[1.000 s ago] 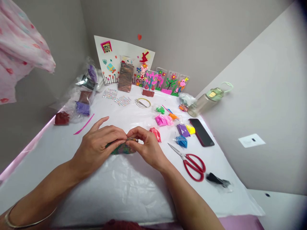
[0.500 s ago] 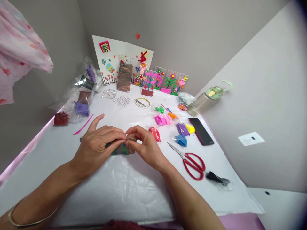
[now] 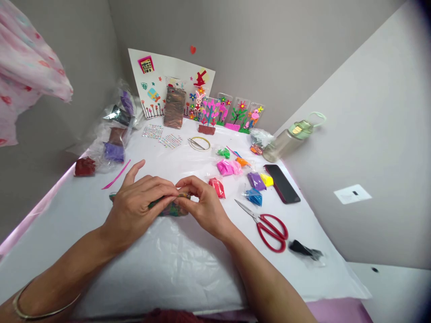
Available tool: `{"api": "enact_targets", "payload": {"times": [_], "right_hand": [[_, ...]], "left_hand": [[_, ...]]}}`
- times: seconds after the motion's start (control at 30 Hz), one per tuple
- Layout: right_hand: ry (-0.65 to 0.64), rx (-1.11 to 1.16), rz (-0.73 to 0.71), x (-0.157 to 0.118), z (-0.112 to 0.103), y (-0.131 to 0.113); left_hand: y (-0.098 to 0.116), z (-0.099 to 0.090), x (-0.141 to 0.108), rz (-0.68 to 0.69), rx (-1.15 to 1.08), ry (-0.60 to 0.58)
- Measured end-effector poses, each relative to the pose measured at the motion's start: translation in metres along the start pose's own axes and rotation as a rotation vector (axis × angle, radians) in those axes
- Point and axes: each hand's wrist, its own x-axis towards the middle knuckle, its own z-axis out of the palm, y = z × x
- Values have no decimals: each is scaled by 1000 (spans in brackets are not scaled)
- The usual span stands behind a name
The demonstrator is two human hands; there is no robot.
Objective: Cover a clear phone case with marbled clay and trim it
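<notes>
A flat, phone-case-shaped piece covered in mottled green and brown clay lies on the white-covered table, mostly hidden beneath my hands. My left hand reaches across it, with the thumb and fingers closed at its upper edge and the little finger side raised. From the other side, my right hand pinches that same edge between thumb and forefinger. The fingertips of both hands meet there, and whatever small bit lies between them is hidden. Right of my right hand sits a bag of red clay.
Red-handled scissors, a phone, a black clay packet and several coloured clay packets lie to the right. A bottle tilts by the wall. Decorated cases stand behind gem sheets. Bagged clay lies left.
Both hands keep nearly the same pinch at the clay-covered case's edge. The view has shifted very slightly; nothing else has visibly moved.
</notes>
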Motion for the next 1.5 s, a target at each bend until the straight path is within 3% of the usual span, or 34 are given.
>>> {"api": "enact_targets", "payload": {"times": [0.33, 0.5, 0.67, 0.97, 1.33, 1.5], "right_hand": [[6, 23, 19, 1, 0, 0], [78, -82, -43, 4, -7, 3], [65, -177, -108, 6, -14, 7], [38, -256, -184, 2, -10, 2], [129, -384, -264, 3, -13, 2], [109, -608, -342, 3, -11, 4]], "left_hand": [[-2, -5, 3, 10, 41, -43], [-18, -14, -1, -54, 78, -70], [-35, -14, -5, -113, 22, -148], [-19, -10, -1, -106, -51, -103], [-34, -16, -1, -187, -107, -88], [-28, -10, 2, -148, -184, -82]]}}
